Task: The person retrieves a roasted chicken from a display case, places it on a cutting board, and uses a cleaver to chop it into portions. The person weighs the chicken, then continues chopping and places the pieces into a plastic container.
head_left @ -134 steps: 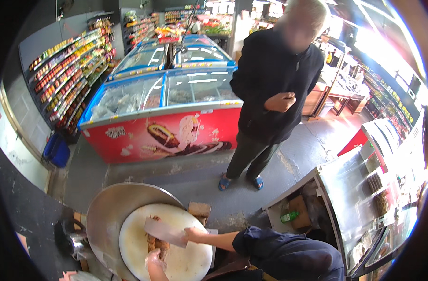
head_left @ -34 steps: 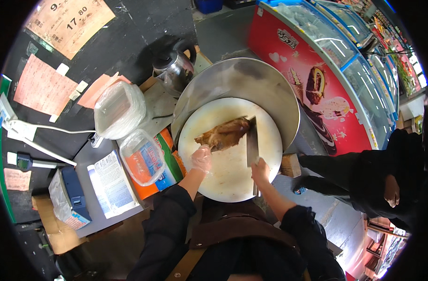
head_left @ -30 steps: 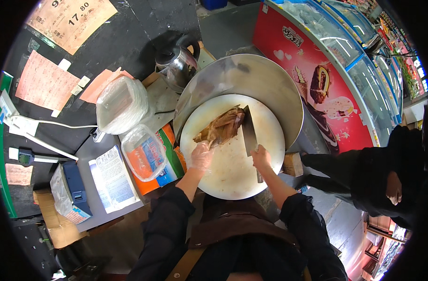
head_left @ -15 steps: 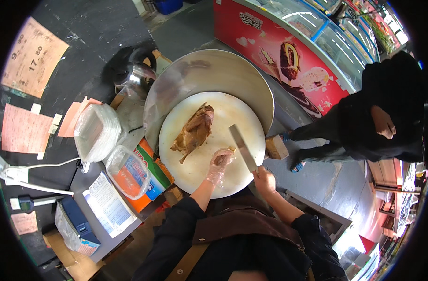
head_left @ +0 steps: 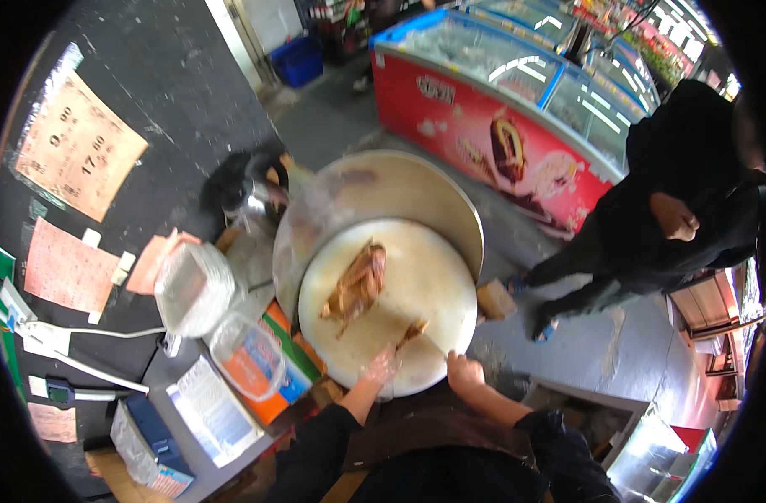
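On a round white chopping board (head_left: 429, 251) lies a large piece of browned roast poultry (head_left: 358, 281). My left hand (head_left: 378, 367), in a thin clear plastic glove, is closed at the near edge of the board. A smaller poultry piece (head_left: 412, 330) sticks out from its fingers. My right hand (head_left: 466, 372) is wrapped round the handle of a cleaver. The cleaver's blade (head_left: 434, 342) is smeared by motion and lies low over the board, close to the smaller piece. Whether the blade touches that piece I cannot tell.
A curved metal guard (head_left: 383, 180) rises behind the board. Stacked clear plastic containers (head_left: 194, 293), a box (head_left: 287, 335) and a metal kettle (head_left: 257, 201) stand to the left. A person in dark clothes (head_left: 668, 184) stands at the right, near a red chest freezer (head_left: 483, 126).
The cleaver's blade has come down from its raised position to low beside the smaller poultry piece. My view has tilted up, so the board sits lower in the picture.
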The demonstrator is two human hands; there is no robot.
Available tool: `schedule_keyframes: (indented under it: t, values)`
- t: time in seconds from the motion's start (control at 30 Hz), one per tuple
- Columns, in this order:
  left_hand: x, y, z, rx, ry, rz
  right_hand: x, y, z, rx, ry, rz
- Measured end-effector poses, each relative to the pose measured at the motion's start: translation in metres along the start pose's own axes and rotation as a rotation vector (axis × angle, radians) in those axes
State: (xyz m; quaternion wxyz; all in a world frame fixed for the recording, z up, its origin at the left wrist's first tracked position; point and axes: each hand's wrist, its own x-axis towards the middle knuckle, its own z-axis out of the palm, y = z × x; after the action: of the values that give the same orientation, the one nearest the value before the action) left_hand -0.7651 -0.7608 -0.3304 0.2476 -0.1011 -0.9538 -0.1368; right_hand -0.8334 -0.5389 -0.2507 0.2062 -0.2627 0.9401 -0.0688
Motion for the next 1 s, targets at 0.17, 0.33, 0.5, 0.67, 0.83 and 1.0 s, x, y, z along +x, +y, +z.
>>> schedule_keyframes:
  t: [0.17, 0.33, 0.5, 0.67, 0.83, 1.0]
  values:
    - [0.022, -0.019, -0.002, -0.339, -0.652, -0.381, 0.000, 0.012, -0.007, 0.196, 0.080, 0.074]
    - [0.045, -0.004, -0.012, -0.451, -0.572, -0.197, -0.007, 0.029, -0.003, 0.238, 0.454, 0.089]
    - [0.086, 0.010, -0.018, -0.475, -0.754, -0.273, 0.006, 0.026, -0.003, 0.168, 0.372, 0.077]
    - [0.104, 0.009, -0.020, -0.577, -0.863, -0.416, 0.010, 0.014, -0.015, 0.211, 0.268, 0.159]
    - [0.107, 0.013, -0.018, -0.529, -0.935, -0.400, 0.010, 0.011, -0.026, 0.257, 0.610, 0.084]
    - [0.108, 0.017, -0.021, -0.484, -0.957, -0.436, 0.013, 0.010, -0.019, 0.205, 0.361, 0.202]
